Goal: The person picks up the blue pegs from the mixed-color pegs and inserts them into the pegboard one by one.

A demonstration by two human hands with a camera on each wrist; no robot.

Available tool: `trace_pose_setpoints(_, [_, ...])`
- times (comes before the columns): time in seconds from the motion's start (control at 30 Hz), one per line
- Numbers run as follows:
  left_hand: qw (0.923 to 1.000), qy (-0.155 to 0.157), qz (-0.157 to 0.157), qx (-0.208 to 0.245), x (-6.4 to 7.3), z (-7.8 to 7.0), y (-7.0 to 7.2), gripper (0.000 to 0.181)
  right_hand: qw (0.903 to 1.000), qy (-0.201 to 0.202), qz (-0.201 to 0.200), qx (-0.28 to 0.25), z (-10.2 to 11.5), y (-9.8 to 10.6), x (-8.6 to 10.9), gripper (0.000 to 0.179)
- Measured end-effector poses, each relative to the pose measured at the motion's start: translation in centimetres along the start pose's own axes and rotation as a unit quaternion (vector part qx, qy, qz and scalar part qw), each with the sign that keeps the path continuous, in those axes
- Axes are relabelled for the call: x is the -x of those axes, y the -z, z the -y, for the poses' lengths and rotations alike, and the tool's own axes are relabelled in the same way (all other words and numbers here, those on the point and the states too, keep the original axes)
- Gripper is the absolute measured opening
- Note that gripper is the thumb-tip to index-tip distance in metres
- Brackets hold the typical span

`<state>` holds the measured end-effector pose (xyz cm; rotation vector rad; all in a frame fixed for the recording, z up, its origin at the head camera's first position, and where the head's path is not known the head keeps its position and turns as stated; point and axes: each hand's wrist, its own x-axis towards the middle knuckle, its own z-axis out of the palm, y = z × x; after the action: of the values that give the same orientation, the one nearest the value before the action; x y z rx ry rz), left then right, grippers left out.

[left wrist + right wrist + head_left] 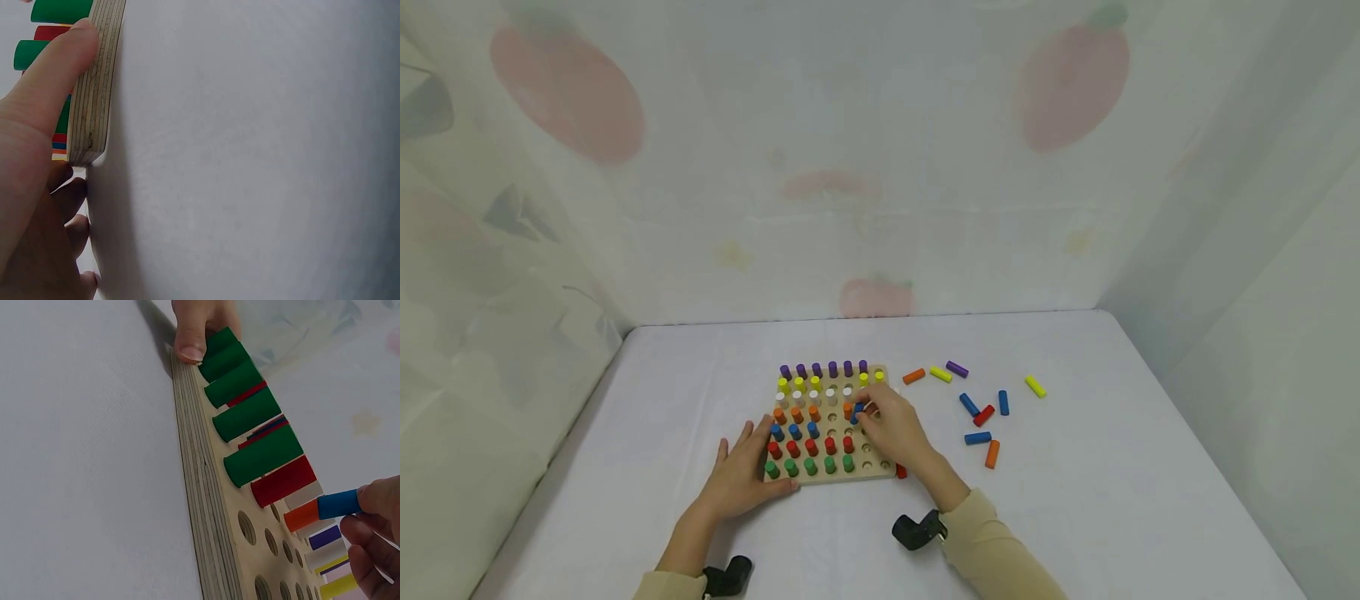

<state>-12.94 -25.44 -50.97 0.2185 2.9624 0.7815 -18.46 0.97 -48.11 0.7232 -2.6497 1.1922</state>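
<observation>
We have open white tabletop (1112,483) along the near and left edges of the pegboard (206,481), where the left hand (741,483) rests at the corner, fingers extended. The right hand (893,427) pinches one blue peg (338,504) over the board, near an upright orange peg (301,516). We count ten loose pegs (1003,402) to the right: three blue, two orange, two yellow, two red, one purple.
</observation>
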Motion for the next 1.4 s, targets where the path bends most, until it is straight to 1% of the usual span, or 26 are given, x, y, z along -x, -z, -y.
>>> trace_pose_setpoints(0.53, [1.0000, -0.002, -0.002, 0.004, -0.1, -0.1, 0.1, 0.114, 0.9996, 0.016, 0.023, -0.009, 0.5, -1.4, -0.5, 0.017])
trace_pose_setpoints(0.73, [1.0000, 0.000, -0.001, 0.005, -0.1, 0.0, 0.0, 0.115, 0.9993, 0.016, 0.033, -0.003, 0.5, -1.9, -0.6, 0.016])
trace_pose_setpoints(0.87, [1.0000, -0.002, -0.002, 0.005, 0.0, -0.1, 0.1, 0.114, 0.9991, 0.031, 0.029, -0.001, 0.5, -2.4, -0.7, 0.017])
trace_pose_setpoints(0.97, [1.0000, 0.000, -0.002, 0.005, 0.0, 0.0, 0.0, 0.114, 0.9989, 0.039, 0.028, 0.005, 0.7, -2.6, -0.7, 0.016])
trace_pose_setpoints(1.17, [1.0000, 0.000, -0.004, 0.006, 0.0, 0.1, -0.1, 0.115, 0.9985, 0.034, 0.038, 0.019, 0.8, -3.2, -0.8, 0.014])
trace_pose_setpoints(1.4, [1.0000, 0.001, -0.003, 0.006, 0.0, 0.2, -0.2, 0.115, 0.9984, 0.033, 0.031, 0.034, 0.8, -3.8, -0.9, 0.013])
